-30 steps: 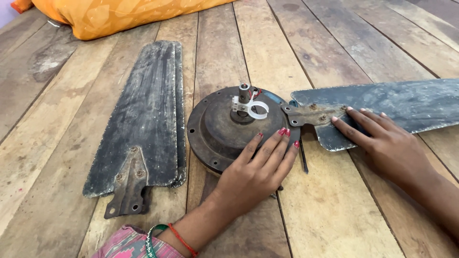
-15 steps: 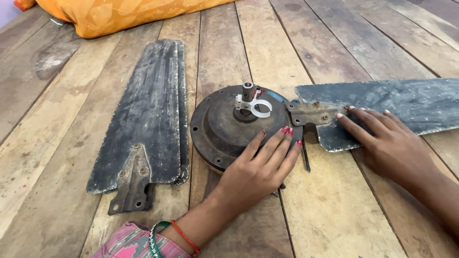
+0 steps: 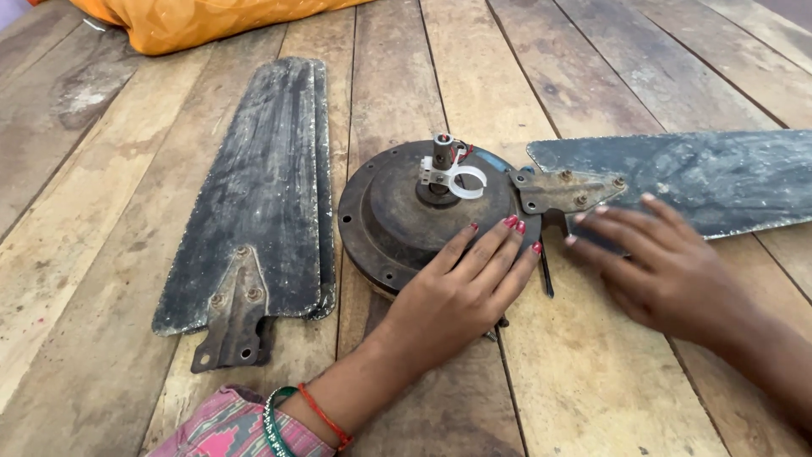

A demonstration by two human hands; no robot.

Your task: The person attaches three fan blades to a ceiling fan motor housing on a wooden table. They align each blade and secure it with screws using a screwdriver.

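Note:
A round, rusty ceiling-fan motor housing (image 3: 397, 207) lies on the wooden planks, with a short shaft and a white clip (image 3: 452, 173) at its centre. My left hand (image 3: 461, 292) rests flat on the housing's near right rim, fingers spread. A dirty grey fan blade (image 3: 702, 178) extends to the right, its metal bracket (image 3: 562, 188) meeting the housing's edge. My right hand (image 3: 664, 267) lies flat with its fingertips on the blade's near edge beside the bracket. A thin dark tool (image 3: 546, 271) lies between my hands.
Two more fan blades (image 3: 262, 190) lie stacked to the left of the housing, brackets toward me. An orange cushion (image 3: 194, 21) sits at the far left edge. The surface is worn wooden planks (image 3: 101, 338) with gaps between them.
My right hand has drawn back slightly toward me along the blade's near edge. My left hand stays on the housing. The view has shifted a little.

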